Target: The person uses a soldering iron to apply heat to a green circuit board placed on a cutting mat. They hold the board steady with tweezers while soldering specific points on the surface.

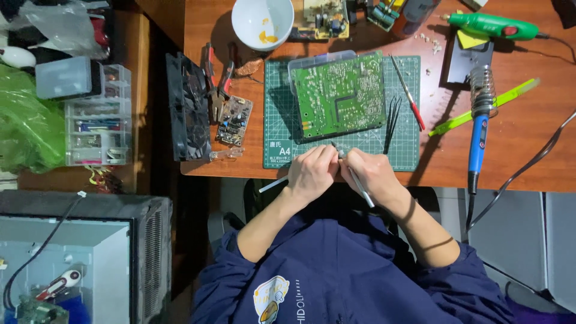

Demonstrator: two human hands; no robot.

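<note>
Wood, rubber, plastic and glaze

Smooth varnished wooden counter (516,144); matt green rubbery cutting mat (403,153); glossy white bowl (262,21); clear plastic drawer box (99,114).

Warm, fairly bright light falls on the desk (516,144) from above, casting soft shadows leftward of the bowl (262,21). The left edge is dim. Focus is sharp, with slight wide-angle bending.

1 head view, straight down, fairly high above wooden desk (516,138), lap below
</note>
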